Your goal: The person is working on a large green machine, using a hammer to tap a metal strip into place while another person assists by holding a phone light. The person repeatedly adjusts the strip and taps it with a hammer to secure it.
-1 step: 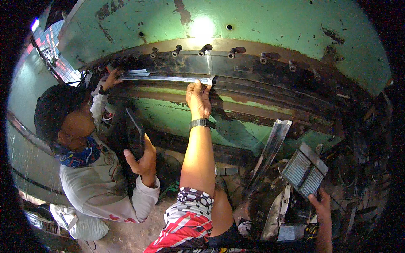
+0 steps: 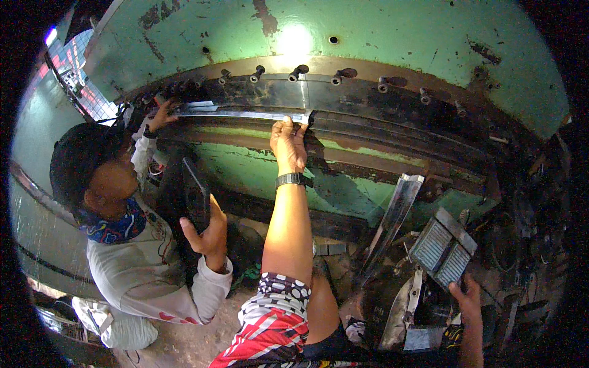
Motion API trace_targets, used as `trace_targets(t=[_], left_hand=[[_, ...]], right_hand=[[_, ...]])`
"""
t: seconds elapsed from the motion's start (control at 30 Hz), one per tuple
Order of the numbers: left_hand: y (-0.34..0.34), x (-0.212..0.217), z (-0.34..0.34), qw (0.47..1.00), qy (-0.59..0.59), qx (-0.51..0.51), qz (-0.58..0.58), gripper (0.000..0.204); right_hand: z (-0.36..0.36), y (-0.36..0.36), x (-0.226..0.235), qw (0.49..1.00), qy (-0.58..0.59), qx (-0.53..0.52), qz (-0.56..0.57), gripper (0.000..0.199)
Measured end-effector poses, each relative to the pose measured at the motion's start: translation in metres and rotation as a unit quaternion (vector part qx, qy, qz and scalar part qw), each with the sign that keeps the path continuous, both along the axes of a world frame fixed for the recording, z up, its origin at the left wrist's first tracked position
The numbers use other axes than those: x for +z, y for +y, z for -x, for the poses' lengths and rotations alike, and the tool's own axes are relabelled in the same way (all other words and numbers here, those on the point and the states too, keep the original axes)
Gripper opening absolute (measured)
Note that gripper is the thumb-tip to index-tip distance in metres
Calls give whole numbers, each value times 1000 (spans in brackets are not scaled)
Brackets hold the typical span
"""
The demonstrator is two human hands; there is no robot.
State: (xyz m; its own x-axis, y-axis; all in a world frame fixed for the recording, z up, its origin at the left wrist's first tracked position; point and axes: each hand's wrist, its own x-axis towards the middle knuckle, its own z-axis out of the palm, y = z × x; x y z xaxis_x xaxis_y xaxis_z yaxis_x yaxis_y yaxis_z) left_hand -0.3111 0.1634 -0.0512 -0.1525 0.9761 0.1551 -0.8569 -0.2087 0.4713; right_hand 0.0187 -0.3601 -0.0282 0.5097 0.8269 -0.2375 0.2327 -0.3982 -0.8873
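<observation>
Left hand [image 2: 287, 147] pinches metal strip [image 2: 245, 115]; right hand [image 2: 469, 299] grasps ribbed plate [image 2: 443, 247]. Apparent step: positioning; next move likely needs steady alignment.

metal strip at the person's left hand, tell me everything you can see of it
The metal strip is long, narrow and silvery, shiny like bare sheet metal. It lies roughly level along the dark slot of the green machine, curving slightly in this fisheye view. The person's left hand pinches its right end from below. A co-worker's hand is at its left end, though its grip is unclear.
</observation>
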Motion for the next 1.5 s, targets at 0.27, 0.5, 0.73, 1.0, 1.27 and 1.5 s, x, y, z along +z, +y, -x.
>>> trace_targets(t=[0.27,0.5,0.73,1.0,1.27,1.5], left_hand=[[4,7,1,1000,-10,-12,-12,11],[-4,17,-1,1000,0,-21,3,12],[-14,33,1,998,6,8,54,26],[-89,38,-50,986,111,31,122,21],[-209,61,-82,943,292,-157,40,24],[-207,50,-103,905,413,-39,-95,20]], right_hand=[[5,3,0,999,47,-15,-4,65],[-2,5,-4,997,76,7,1,69],[-6,12,-11,998,57,-31,-17,66],[-9,30,-5,998,50,19,-27,71],[-17,28,-12,998,37,-53,25,79],[-37,19,-32,996,-11,-81,38,79]])
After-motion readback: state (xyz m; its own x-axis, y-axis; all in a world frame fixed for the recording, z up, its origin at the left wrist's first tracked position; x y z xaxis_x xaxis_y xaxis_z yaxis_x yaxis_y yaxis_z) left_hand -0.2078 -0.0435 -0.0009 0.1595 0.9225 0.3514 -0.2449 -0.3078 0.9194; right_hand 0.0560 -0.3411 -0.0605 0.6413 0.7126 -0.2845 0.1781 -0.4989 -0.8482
